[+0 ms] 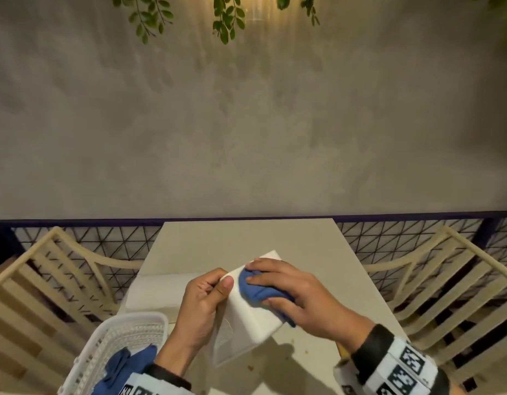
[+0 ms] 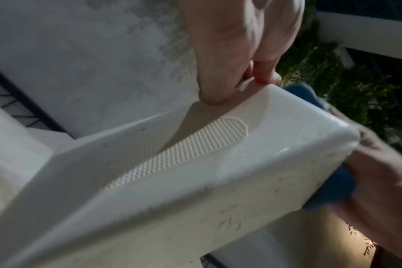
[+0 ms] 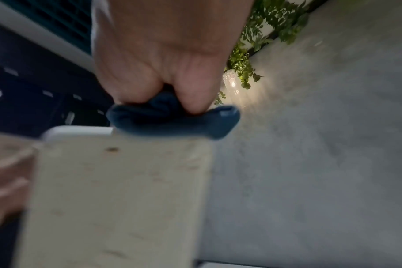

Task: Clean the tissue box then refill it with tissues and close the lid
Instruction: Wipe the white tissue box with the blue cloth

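A white plastic tissue box (image 1: 251, 317) is held tilted above the small table (image 1: 246, 238). My left hand (image 1: 204, 303) grips its left edge, thumb on the upper corner. My right hand (image 1: 292, 292) presses a bunched blue cloth (image 1: 259, 290) against the box's upward side, fingers curled over the cloth. In the left wrist view the box (image 2: 195, 181) shows a dotted oval patch and dirty specks, with my left hand (image 2: 239, 79) pinching its far edge. In the right wrist view the blue cloth (image 3: 172, 121) sits on the speckled box (image 3: 117, 199) under my right hand (image 3: 163, 72).
A white stack of tissues (image 1: 155, 292) lies on the table to the left. A white perforated basket (image 1: 121, 346) at the front left holds another blue cloth (image 1: 124, 366). Slatted wooden chairs (image 1: 47, 280) flank the table, with a mesh railing (image 1: 403, 238) behind.
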The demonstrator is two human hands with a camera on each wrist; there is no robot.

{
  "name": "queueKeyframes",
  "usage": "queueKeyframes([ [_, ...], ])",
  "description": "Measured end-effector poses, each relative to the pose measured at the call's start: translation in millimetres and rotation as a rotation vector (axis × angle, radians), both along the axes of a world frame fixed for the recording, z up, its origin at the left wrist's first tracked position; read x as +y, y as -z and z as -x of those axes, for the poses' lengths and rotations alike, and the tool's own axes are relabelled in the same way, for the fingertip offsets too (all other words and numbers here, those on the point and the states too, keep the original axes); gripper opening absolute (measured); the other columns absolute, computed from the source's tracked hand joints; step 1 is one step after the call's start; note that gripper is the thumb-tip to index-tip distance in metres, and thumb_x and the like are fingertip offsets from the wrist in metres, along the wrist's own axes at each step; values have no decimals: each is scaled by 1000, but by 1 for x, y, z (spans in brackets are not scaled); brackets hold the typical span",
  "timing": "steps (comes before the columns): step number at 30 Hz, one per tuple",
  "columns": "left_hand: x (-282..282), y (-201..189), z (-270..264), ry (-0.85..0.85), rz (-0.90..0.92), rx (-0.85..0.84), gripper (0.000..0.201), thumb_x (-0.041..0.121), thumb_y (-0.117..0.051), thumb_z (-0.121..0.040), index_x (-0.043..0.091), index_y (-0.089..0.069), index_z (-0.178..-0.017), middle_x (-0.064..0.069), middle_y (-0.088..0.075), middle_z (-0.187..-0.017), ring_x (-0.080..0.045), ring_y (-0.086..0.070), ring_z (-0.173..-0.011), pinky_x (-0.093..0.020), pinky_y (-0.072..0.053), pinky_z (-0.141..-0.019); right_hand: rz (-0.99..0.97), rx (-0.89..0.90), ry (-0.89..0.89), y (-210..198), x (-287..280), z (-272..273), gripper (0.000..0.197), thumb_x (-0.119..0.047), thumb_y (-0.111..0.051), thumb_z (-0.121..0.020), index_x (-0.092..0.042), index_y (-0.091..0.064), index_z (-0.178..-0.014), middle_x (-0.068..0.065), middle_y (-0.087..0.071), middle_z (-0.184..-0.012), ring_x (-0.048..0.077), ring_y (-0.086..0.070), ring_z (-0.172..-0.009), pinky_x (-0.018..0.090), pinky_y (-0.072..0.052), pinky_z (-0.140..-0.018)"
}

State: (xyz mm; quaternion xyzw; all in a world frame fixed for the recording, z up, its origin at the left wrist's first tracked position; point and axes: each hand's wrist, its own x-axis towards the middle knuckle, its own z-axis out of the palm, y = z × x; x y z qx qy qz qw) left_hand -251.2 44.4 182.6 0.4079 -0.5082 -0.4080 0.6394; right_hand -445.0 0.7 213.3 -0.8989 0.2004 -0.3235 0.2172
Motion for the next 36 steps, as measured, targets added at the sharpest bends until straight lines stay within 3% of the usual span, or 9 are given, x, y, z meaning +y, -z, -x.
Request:
queueKeyframes([
  [5, 1, -6, 6, -38, -12, -51, 34, 49, -69, -64, 18, -59, -56, 4, -47, -56, -10, -39, -56, -26, -30, -54, -81, -114, 281, -5, -22, -6, 34, -22, -55, -85, -15, -63, -117, -17, -52, -123, -3, -47, -118, 22, -36, -103],
  [10, 0, -11, -10, -50, 36, 95, 42, 59, -80, -52, 20, -65, -54, 10, -53, -51, -4, -44, -52, -15, -38, -51, 127, -27, -151, 0, 15, -6, 34, -26, -50, -95, -4, -64, -116, 8, -56, -131, 16, -43, -131, 28, -32, -111],
  [16, 0, -14, 7, -32, 43, 44, 48, 67, -76, -54, 20, -65, -56, 11, -55, -52, 1, -45, -51, -10, -37, -49, -25, -174, 293, -20, -15, -24, 33, -22, -56, -85, -10, -65, -114, 1, -60, -125, 7, -51, -116, 40, -41, -102],
  [19, -2, -15, -3, -31, 42, 155, 31, 49, -77, -66, 21, -68, -56, 8, -61, -56, -3, -52, -53, -13, -45, -51, 151, -103, -30, -12, 21, -31, 32, -23, -55, -90, -5, -65, -115, 9, -59, -128, 20, -47, -126, 33, -34, -110],
  [21, 4, -15, -6, -10, 61, 102, 41, 60, -77, -60, 21, -65, -55, 9, -56, -53, -3, -46, -52, -13, -41, -49, 111, -48, -116, -11, 13, -12, 33, -27, -53, -92, -5, -65, -114, 7, -58, -129, 15, -45, -128, 30, -34, -110],
  [25, 8, -14, 8, -32, 35, 53, 40, 58, -77, -57, 20, -65, -54, 10, -53, -51, -3, -43, -52, -19, -36, -52, -63, -178, 265, -17, -8, -14, 33, -23, -57, -84, -12, -66, -114, -4, -60, -124, 4, -51, -116, 35, -41, -103],
  [29, 8, -12, 12, -79, 67, 87, 22, 44, -67, -66, 23, -73, -64, 4, -65, -60, -9, -52, -62, -22, -42, -61, 19, -195, 99, -13, 16, -34, 32, -24, -56, -87, -12, -65, -114, 0, -61, -125, 9, -49, -120, 22, -35, -107],
  [33, 10, -10, 19, -152, 86, -40, 26, 47, -58, -69, 26, -67, -57, 11, -55, -49, 3, -42, -49, -10, -34, -48, -178, -264, 323, -16, -1, -26, 27, -14, -60, -86, -13, -66, -112, -13, -56, -117, 1, -51, -111, 30, -40, -104],
  [36, 10, -12, 19, -168, 108, 4, 24, 44, -57, -71, 28, -74, -67, 6, -66, -59, 0, -51, -57, -12, -41, -55, -108, -245, 180, -15, 24, -39, 29, -22, -59, -85, -15, -67, -112, -10, -59, -121, 1, -49, -118, 15, -34, -105],
])
